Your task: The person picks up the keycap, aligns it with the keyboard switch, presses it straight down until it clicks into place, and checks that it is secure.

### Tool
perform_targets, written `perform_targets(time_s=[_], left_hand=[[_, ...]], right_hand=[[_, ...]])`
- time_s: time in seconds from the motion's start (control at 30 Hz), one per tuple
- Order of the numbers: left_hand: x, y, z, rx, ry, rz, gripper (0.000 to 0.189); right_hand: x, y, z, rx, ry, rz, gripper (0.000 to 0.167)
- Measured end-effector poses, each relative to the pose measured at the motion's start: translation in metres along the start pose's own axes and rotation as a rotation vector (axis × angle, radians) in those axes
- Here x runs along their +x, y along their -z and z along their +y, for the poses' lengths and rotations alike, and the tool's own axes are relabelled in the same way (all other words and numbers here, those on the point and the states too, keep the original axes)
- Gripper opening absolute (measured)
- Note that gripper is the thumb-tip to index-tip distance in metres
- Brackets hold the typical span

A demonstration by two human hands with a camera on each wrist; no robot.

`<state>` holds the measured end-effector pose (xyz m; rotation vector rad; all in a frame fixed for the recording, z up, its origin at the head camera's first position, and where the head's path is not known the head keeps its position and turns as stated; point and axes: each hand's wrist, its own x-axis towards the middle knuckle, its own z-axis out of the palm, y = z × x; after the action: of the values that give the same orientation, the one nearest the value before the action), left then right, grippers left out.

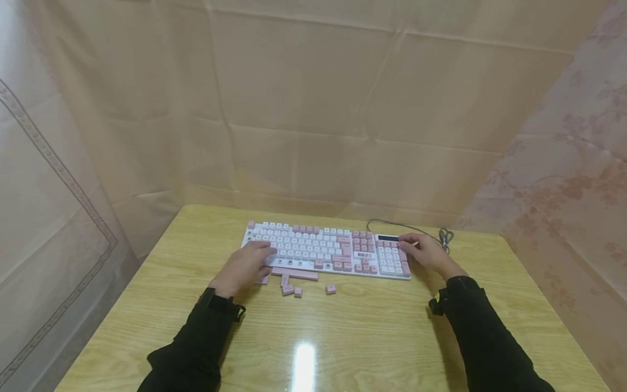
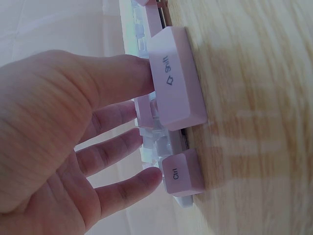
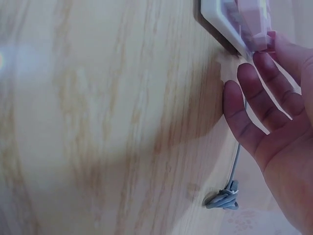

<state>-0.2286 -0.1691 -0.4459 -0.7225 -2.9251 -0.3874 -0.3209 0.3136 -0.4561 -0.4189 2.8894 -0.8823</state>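
The keyboard [image 1: 318, 247] lies just below the middle of the head view, on the wooden surface [image 1: 372, 337], with most of its white and pink caps seated. What looks left to deal with is a handful of loose caps by the near edge: a long pink bar [image 1: 295, 273], three smaller caps bunched below it, a single cap [image 1: 330, 289] farther right, plus a Shift cap [image 2: 173, 78] and a Ctrl cap [image 2: 183, 174] in the left wrist view. Several bottom-row spots seem bare; whether caps are coming off or going on cannot be judged. The left hand [image 1: 249, 261] is relaxed, fingers extended, thumb at the Shift cap without visibly gripping. The right hand [image 1: 427, 253] reaches the board's upper right corner, thumb against the pink caps there; whether it pinches one cannot be told. No container shows; the caps sit directly on the surface. A bundled cable [image 1: 445, 238] lies at the upper right of it.
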Motion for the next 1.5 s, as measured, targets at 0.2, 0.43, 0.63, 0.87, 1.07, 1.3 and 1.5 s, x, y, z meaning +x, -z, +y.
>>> perform_targets(time_s=[0.2,0.43,0.63,0.87,1.07,1.3,1.5], left_hand=[[0.0,0.001,0.001,0.002,0.002,0.003,0.048],[0.001,-0.001,0.0,0.001,0.003,0.003,0.048],[0.001,-0.001,-0.001,-0.003,-0.003,0.005,0.047],[0.0,0.0,0.0,0.008,-0.018,0.017,0.046],[0.0,0.0,0.0,0.003,-0.012,0.012,0.047],[0.0,-0.001,0.0,-0.005,-0.001,0.003,0.048],[0.0,0.0,0.0,-0.006,0.002,0.003,0.048]], right_hand=[[-0.001,0.003,-0.001,0.035,-0.02,-0.033,0.036],[-0.002,0.003,0.001,0.102,-0.04,-0.049,0.031],[-0.001,0.001,0.004,0.113,-0.051,-0.027,0.032],[0.0,0.001,0.001,0.098,-0.067,-0.027,0.03],[0.001,0.001,-0.002,0.087,-0.083,-0.028,0.032],[0.001,0.001,-0.006,0.082,-0.099,-0.031,0.031],[0.0,0.001,-0.007,0.09,-0.099,-0.024,0.032]])
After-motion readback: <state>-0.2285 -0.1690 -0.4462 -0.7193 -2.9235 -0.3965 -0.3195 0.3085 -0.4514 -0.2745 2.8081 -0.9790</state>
